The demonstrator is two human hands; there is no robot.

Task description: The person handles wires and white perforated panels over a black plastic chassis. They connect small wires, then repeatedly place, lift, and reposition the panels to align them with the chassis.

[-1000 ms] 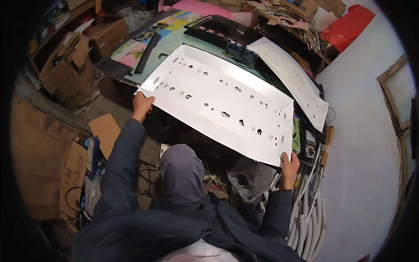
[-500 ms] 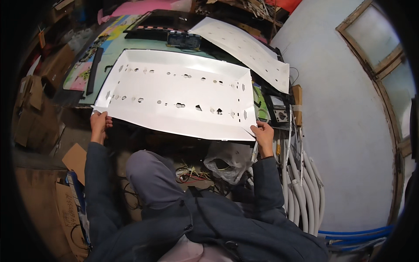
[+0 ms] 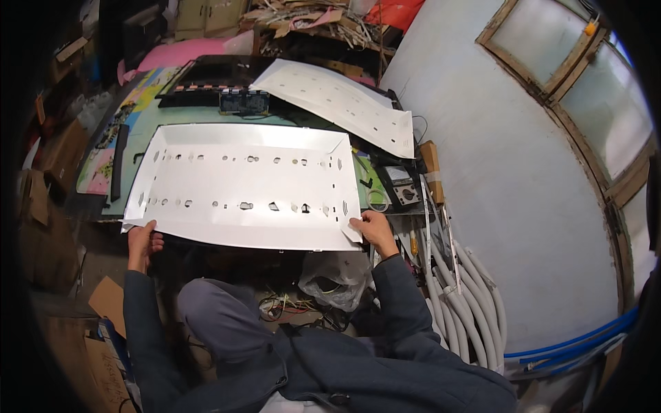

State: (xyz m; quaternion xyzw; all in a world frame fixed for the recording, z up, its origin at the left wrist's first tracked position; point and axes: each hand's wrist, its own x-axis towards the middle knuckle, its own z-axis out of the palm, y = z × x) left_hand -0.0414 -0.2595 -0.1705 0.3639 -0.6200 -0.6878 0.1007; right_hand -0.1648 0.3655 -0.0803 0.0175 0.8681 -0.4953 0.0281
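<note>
A wide white reflector sheet (image 3: 227, 182) with raised sloping sides and rows of small holes lies in front of me, over the near part of the bench. At its near left corner my left hand (image 3: 143, 244) grips the edge, thumb on top and fingers curled beneath. My right hand (image 3: 376, 233) pinches the near right corner, where a small flap of the sheet stands loose by the thumb. A dark edge shows under the sheet's front side. What lies below the sheet is mostly hidden.
Behind it on the green bench top (image 3: 189, 115) are a circuit board (image 3: 244, 102) and a second white perforated sheet (image 3: 337, 103). A dark bar (image 3: 120, 162) lies left, a multimeter (image 3: 401, 184) right. Grey conduits (image 3: 475, 303) stand by the right wall; a plastic bag (image 3: 334, 279) sits below.
The whole view has shifted, so the bench sits lower and further left in the picture. Both hands keep hold of the sheet's near corners; the right corner flap now shows more.
</note>
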